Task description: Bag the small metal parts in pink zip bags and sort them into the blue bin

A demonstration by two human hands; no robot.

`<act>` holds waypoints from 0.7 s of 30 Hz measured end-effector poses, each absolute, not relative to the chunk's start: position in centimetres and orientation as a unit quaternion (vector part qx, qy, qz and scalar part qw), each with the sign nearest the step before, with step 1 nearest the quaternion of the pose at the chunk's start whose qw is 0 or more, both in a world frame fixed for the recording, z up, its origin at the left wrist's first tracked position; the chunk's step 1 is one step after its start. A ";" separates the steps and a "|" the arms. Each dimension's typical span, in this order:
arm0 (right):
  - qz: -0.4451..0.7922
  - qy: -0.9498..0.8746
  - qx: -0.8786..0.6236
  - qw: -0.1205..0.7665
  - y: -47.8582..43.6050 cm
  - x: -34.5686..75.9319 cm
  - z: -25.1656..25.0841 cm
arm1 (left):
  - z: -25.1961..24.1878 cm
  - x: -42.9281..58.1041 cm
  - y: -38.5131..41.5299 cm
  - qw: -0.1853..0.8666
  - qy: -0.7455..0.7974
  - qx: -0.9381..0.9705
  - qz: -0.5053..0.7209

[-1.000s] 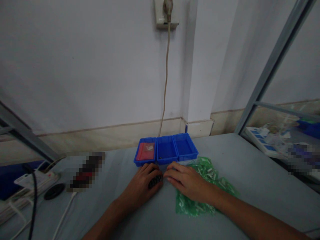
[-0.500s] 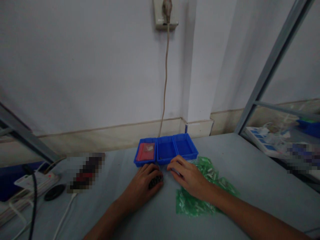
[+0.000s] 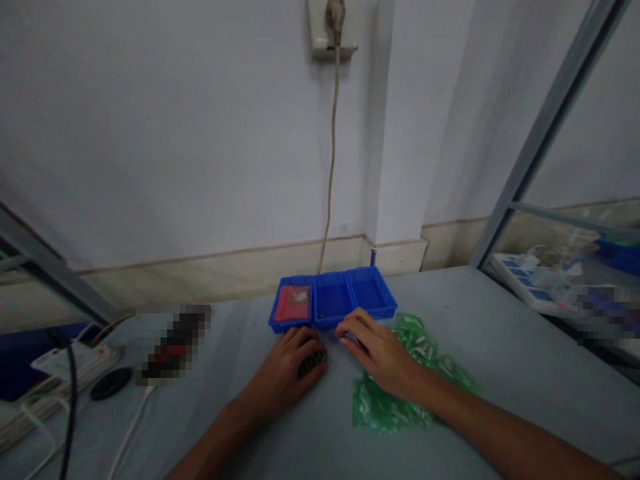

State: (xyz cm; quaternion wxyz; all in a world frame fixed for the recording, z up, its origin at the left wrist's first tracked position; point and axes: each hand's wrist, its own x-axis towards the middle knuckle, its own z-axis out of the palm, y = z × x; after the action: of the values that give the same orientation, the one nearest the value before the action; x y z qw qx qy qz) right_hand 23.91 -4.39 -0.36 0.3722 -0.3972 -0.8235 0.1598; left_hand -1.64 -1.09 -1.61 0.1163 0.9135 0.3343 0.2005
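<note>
My left hand (image 3: 295,363) curls on the table around a clump of small dark pieces (image 3: 313,362), perhaps in a clear bag; the fingers hide part of it. To its right, my right hand (image 3: 377,350) has thumb and fingertips drawn together in a pinch. Whatever lies between those fingertips is too small to make out. Just beyond both hands stand three joined blue trays (image 3: 334,325). A red packet (image 3: 291,305) lies in the left one, with a small clear bag on top. Green-tinted plastic bags (image 3: 385,407) with small pale contents spread beneath and beside my right forearm.
A wall socket with a plug (image 3: 335,27) sends a cord down behind the trays. At the left are a blurred-out object (image 3: 173,347), a black disc (image 3: 111,384), cables and a power strip. Metal frame posts (image 3: 545,133) rise at both sides, with cluttered things beyond the right one.
My right thumb and fingertips have drawn slightly closer together. My left hand keeps its place on the dark pieces, and the trays and green bags stay put.
</note>
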 end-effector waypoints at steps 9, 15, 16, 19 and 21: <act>0.167 -0.821 -0.392 0.381 -4.3 23.8 -0.7 | -2.0 -1.7 -0.9 0.107 0.323 0.913 0.223; 0.187 -0.806 -0.394 0.400 -4.4 23.8 -0.3 | -2.0 -1.8 -0.9 0.112 0.324 0.914 0.216; 0.192 -0.801 -0.396 0.406 -4.5 23.8 -0.1 | -1.9 -1.8 -0.9 0.113 0.324 0.915 0.213; 0.210 -0.783 -0.396 0.431 -4.5 23.7 0.1 | -1.8 -1.8 -1.0 0.116 0.329 0.915 0.203; 0.228 -0.770 -0.398 0.444 -4.4 23.6 0.2 | -1.8 -1.7 -1.0 0.120 0.334 0.914 0.198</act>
State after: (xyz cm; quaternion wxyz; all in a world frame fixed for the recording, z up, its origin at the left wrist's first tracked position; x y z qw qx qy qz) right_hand 23.58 -4.40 0.20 0.4436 -0.3979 -0.7701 0.2277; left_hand -1.74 -1.03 -1.79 0.1195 0.9137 0.3339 0.1983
